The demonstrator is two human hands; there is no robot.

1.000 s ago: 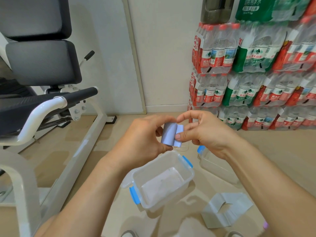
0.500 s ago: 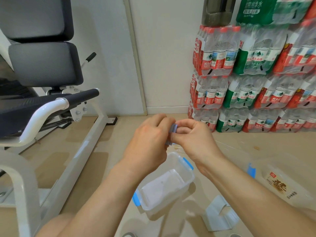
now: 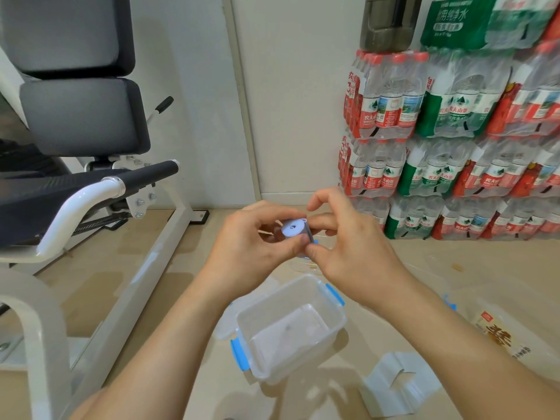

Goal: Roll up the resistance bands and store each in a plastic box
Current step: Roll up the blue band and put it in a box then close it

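A tightly rolled pale-blue resistance band (image 3: 293, 229) is held in the air between both hands, its coiled end facing me. My left hand (image 3: 254, 247) grips it from the left and my right hand (image 3: 348, 247) pinches its right side with thumb and fingers. Directly below stands an open clear plastic box (image 3: 330, 334) with blue clips, nothing inside it. A second band (image 3: 400, 383), pale grey-blue, lies folded flat on the floor at the lower right.
A white exercise machine frame (image 3: 127, 286) with black pads fills the left. Shrink-wrapped packs of water bottles (image 3: 454, 140) are stacked against the right wall. Another clear box (image 3: 512, 338) with a label lies on the floor at right, and a clear lid (image 3: 225, 325) beside the open box.
The band was a loose flattened roll a second ago; it is now a tight coil turned end-on toward me. The camera view shifted, bringing the labelled box into sight at right.
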